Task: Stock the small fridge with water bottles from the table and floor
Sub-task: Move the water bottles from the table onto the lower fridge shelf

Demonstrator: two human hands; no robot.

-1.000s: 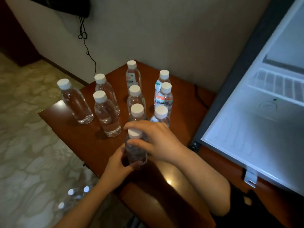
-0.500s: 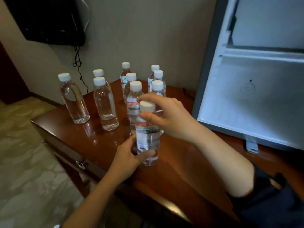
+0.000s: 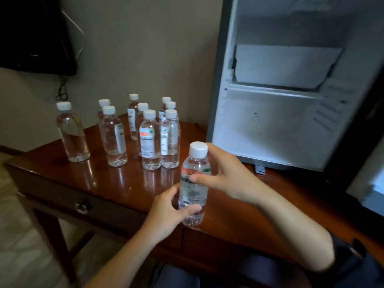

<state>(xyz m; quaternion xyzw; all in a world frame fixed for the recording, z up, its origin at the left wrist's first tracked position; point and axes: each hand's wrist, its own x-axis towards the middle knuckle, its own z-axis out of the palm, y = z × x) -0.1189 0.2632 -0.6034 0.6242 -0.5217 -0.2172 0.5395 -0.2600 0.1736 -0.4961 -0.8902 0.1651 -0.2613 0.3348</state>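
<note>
Head view: from my remote seat I see one water bottle point(image 3: 194, 183) held upright in both hands, in front of the open fridge point(image 3: 270, 125) and nearer to me than the other bottles. The left hand point(image 3: 168, 210) grips its lower part, thumb lying across the clear front and the fingers curled round the side. The right hand point(image 3: 226, 179) holds it higher up, thumb pressed on the red and white label and the fingers curled behind the neck, just beside the white cap point(image 3: 199, 149). The bottle's base shows at the front edge of the worktop point(image 3: 116, 183); I cannot tell whether it rests there or hangs clear of the wood.

Further back on the dark, glossy worktop stand nine more capped bottles point(image 3: 150, 140), all upright. One unlabelled bottle point(image 3: 72, 134) stands apart on the left, two stand close together beside it, and six are bunched in two rows nearest the fridge.

The fridge stands on the right of the worktop with its door swung open, showing a white interior with a shelf across it. A round drawer knob point(image 3: 82, 207) sits on the worktop's front. A dark screen point(image 3: 31, 32) hangs on the wall at upper left, with a cable point(image 3: 62, 90) dangling below it.
</note>
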